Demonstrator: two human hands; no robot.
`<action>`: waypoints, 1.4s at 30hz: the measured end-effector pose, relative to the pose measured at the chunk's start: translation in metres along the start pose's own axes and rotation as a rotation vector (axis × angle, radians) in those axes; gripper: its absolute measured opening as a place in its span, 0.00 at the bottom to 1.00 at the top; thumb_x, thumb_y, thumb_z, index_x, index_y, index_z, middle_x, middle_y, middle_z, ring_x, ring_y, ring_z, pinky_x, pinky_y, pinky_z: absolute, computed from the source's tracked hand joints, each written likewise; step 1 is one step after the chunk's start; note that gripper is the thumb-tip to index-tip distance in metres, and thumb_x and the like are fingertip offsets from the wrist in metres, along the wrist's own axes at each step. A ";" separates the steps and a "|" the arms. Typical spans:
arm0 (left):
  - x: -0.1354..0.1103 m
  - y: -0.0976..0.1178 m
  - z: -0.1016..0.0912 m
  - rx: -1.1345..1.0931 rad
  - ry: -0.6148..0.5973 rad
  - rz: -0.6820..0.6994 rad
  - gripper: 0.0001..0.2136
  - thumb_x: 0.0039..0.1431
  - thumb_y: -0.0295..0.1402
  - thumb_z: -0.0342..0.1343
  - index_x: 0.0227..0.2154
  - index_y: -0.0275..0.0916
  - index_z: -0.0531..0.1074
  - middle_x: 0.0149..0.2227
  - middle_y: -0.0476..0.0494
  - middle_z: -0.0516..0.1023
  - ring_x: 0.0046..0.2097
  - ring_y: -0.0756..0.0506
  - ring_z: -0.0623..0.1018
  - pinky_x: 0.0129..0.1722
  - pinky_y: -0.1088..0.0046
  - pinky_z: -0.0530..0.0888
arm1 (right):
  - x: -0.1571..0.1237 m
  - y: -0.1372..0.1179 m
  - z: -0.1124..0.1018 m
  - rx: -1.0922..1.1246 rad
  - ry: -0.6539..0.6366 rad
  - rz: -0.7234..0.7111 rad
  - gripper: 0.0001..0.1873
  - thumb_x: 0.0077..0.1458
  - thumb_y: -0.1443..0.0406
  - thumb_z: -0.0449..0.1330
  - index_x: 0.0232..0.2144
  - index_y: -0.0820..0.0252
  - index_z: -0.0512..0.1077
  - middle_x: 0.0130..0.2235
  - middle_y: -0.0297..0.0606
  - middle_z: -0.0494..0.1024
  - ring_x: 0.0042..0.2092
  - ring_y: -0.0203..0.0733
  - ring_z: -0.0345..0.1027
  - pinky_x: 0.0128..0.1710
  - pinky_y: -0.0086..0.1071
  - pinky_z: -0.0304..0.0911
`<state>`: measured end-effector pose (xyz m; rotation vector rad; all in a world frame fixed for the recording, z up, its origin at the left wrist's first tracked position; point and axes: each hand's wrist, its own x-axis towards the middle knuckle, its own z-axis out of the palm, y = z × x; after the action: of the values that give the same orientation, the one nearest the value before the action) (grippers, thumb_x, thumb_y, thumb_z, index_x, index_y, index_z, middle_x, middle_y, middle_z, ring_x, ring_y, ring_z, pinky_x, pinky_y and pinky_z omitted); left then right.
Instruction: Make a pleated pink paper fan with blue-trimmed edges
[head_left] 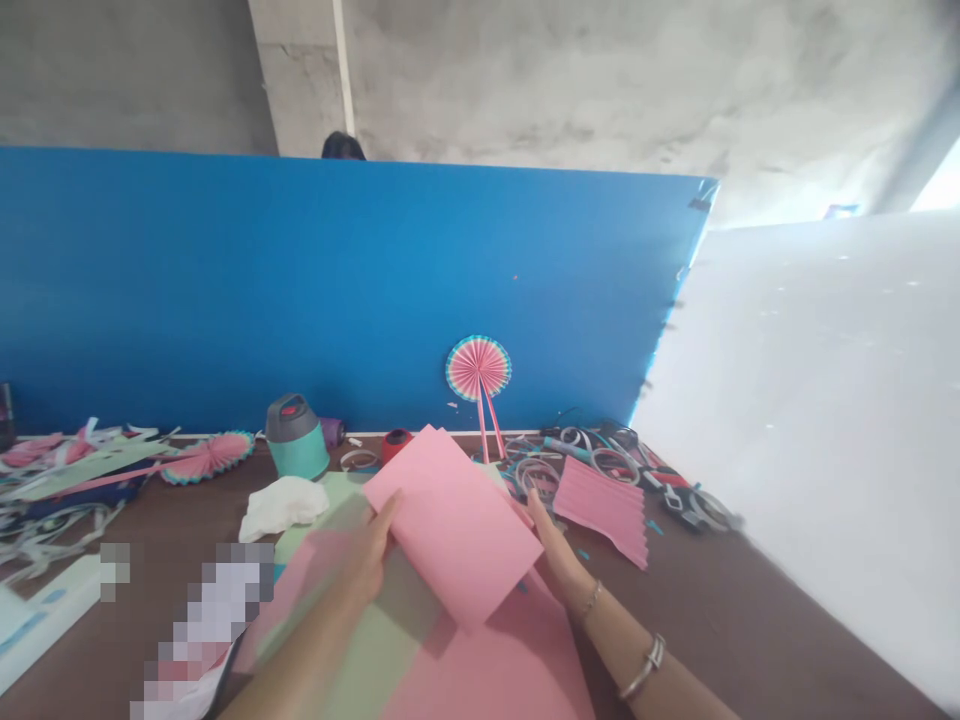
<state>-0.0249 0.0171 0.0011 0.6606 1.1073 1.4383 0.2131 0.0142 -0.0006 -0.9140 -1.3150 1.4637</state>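
A smooth pink sheet of paper (pixel 457 530), with what looks like a second layer at its top corner, is held tilted above the table. My left hand (pixel 375 550) grips its left edge, thumb on the front and fingers mostly hidden behind. At the right edge, my right hand (pixel 553 540) is closed against the paper, thumb up and the other fingers hidden. Larger pink sheets (pixel 510 670) and a green sheet (pixel 397 620) lie below. To the right rests a pleated pink paper (pixel 607 512). Behind, a round pink paper fan (pixel 478 370) leans against the blue panel.
A blue panel (pixel 337 290) closes off the back, with a person's head (pixel 343 147) above it. Another fan (pixel 210 458), a teal-and-grey container (pixel 298 440) and white crumpled material (pixel 283 507) lie left. Tape rolls and tools (pixel 615 463) clutter the back right.
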 end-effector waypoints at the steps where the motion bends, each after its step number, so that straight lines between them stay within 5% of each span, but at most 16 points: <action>1: 0.000 0.000 0.000 0.031 -0.009 0.002 0.18 0.48 0.38 0.62 0.43 0.38 0.71 0.45 0.40 0.77 0.48 0.41 0.75 0.44 0.67 0.72 | -0.001 -0.005 0.002 0.076 -0.045 0.009 0.33 0.53 0.41 0.44 0.41 0.59 0.73 0.42 0.44 0.76 0.47 0.49 0.67 0.46 0.41 0.61; 5: -0.003 0.001 0.002 0.124 -0.071 0.047 0.18 0.46 0.40 0.62 0.40 0.36 0.73 0.42 0.37 0.79 0.46 0.38 0.76 0.45 0.65 0.71 | 0.000 -0.009 0.008 0.041 -0.072 0.051 0.23 0.38 0.52 0.67 0.33 0.60 0.72 0.33 0.38 0.77 0.34 0.41 0.70 0.35 0.33 0.63; 7: -0.005 0.002 0.003 0.125 -0.101 0.052 0.20 0.45 0.41 0.63 0.40 0.36 0.72 0.41 0.37 0.79 0.44 0.38 0.77 0.44 0.65 0.72 | 0.001 -0.004 0.008 -0.024 -0.058 0.110 0.21 0.32 0.55 0.71 0.26 0.61 0.70 0.27 0.34 0.75 0.26 0.36 0.67 0.27 0.28 0.60; 12: -0.010 0.004 0.006 0.059 -0.241 -0.003 0.26 0.38 0.39 0.67 0.42 0.35 0.70 0.41 0.35 0.79 0.42 0.37 0.77 0.42 0.63 0.73 | 0.005 0.009 0.004 -0.160 -0.020 0.087 0.23 0.36 0.51 0.67 0.16 0.61 0.62 0.18 0.27 0.64 0.20 0.28 0.54 0.21 0.24 0.49; 18: -0.011 0.006 0.006 0.044 -0.239 -0.046 0.26 0.37 0.36 0.68 0.43 0.35 0.70 0.39 0.35 0.80 0.41 0.36 0.78 0.41 0.62 0.73 | 0.004 0.010 0.003 -0.252 -0.092 0.108 0.27 0.40 0.48 0.64 0.13 0.61 0.58 0.15 0.25 0.57 0.18 0.26 0.46 0.19 0.25 0.41; 42: -0.012 0.005 0.005 0.024 -0.292 -0.076 0.24 0.37 0.33 0.67 0.41 0.35 0.69 0.36 0.37 0.80 0.38 0.37 0.79 0.39 0.63 0.74 | 0.005 0.012 0.005 -0.220 -0.079 0.121 0.21 0.40 0.51 0.63 0.15 0.61 0.65 0.14 0.27 0.62 0.15 0.27 0.49 0.14 0.23 0.42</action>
<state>-0.0205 0.0071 0.0094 0.8084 0.9117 1.2209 0.2051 0.0171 -0.0113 -1.1038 -1.5241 1.4805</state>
